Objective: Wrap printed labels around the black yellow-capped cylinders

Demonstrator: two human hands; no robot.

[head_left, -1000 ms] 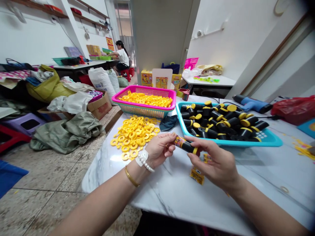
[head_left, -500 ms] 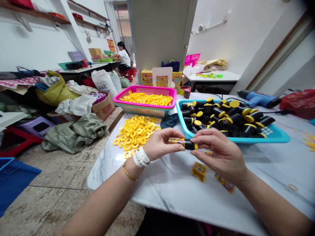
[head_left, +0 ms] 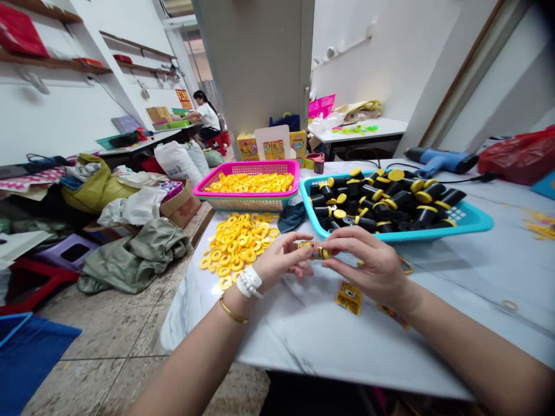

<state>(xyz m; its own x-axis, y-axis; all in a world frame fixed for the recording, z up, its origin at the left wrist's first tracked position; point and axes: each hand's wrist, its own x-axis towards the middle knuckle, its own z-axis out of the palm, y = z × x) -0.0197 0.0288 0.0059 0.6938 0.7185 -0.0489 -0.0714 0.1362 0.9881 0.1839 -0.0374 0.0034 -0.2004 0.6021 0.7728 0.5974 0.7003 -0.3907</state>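
Over the white marbled table, a small cylinder in a printed yellow sleeve (head_left: 315, 250) lies sideways between my hands. My right hand (head_left: 368, 263) pinches its right end between thumb and fingertips. At the other end, the thumb and forefinger of my left hand (head_left: 280, 260) close on the sleeve, the other fingers curling loosely below. Beneath my hands are flat printed sleeves (head_left: 348, 297), one partly covered by my right wrist. A turquoise basket (head_left: 474, 219) of black cylinders with yellow caps (head_left: 401, 199) stands just beyond. Yellow rings (head_left: 236, 242) are heaped left of my left hand.
A pink basket (head_left: 197, 190) of yellow rings stands behind the heap, beside a dark cloth (head_left: 291, 217). Printed boxes (head_left: 248, 147), a tape roll (head_left: 318, 163), a blue heat gun (head_left: 444, 160) and a red bag (head_left: 518, 155) line the back. A person (head_left: 208, 115) sits far left.
The printed sleeve now covers most of the black cylinder, which stuck out of it before. My hands have come closer together, and the view has shifted slightly right.
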